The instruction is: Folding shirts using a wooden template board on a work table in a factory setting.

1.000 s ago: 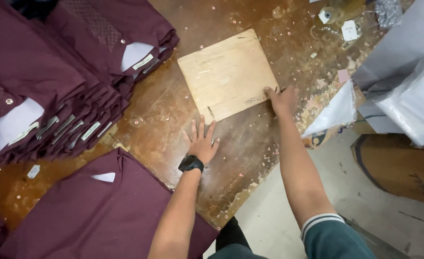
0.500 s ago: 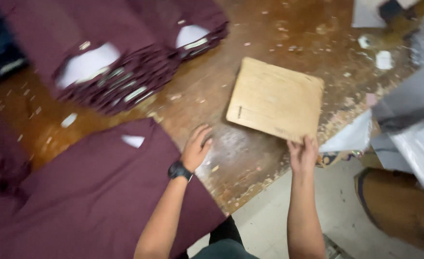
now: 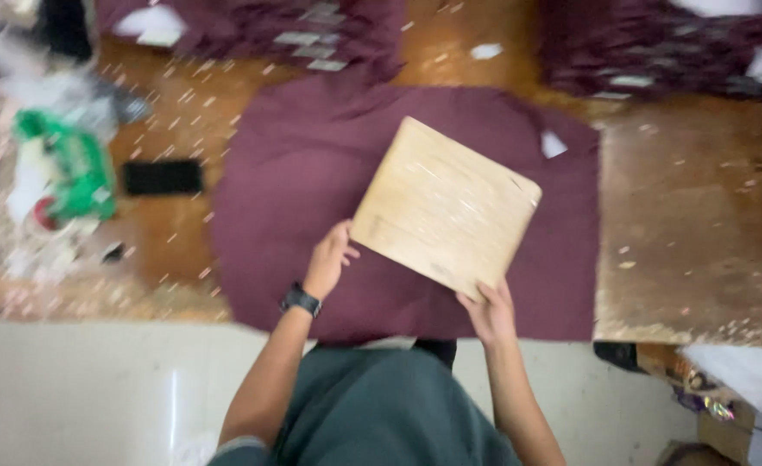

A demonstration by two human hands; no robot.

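Note:
A pale square wooden board [image 3: 444, 205] is held tilted over a maroon garment [image 3: 286, 198] spread flat on the worn wooden table [image 3: 683, 224]. My right hand [image 3: 489, 312] grips the board's near right corner. My left hand [image 3: 329, 259], with a black watch on the wrist, touches the board's near left edge. The picture is blurred by motion.
Stacks of folded maroon shirts lie at the back left [image 3: 260, 26] and back right [image 3: 666, 43]. A black phone [image 3: 163, 177] and a green packet [image 3: 66, 173] lie at the left. White plastic bags [image 3: 739, 371] sit at the lower right beside the table's front edge.
The board has been carried from the bare table at the right onto the spread maroon garment. My left hand has left the table and now meets the board's edge. The view swung sideways.

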